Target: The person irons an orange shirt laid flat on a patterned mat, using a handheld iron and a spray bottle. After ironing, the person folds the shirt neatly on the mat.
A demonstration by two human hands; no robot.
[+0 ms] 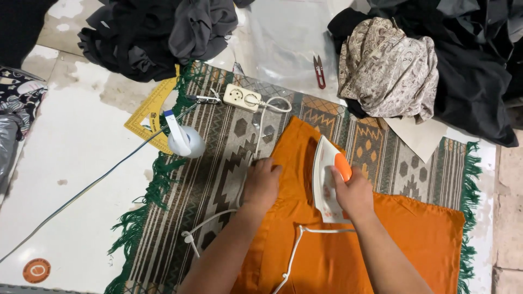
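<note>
The orange cloth [348, 250] lies flat on a striped rug [218, 163] on the floor. The left hand [261, 184] presses its edge, fingers bent down on it. The right hand [355, 193] has its fingers wrapped around the orange handle of a white iron [326, 179] standing on the cloth. Farther off are a spray bottle [184, 139], a power strip [242, 98] and dark clothes [158, 32].

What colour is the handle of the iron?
Orange, on a white iron, gripped by the right hand; the head view shows it.
</note>
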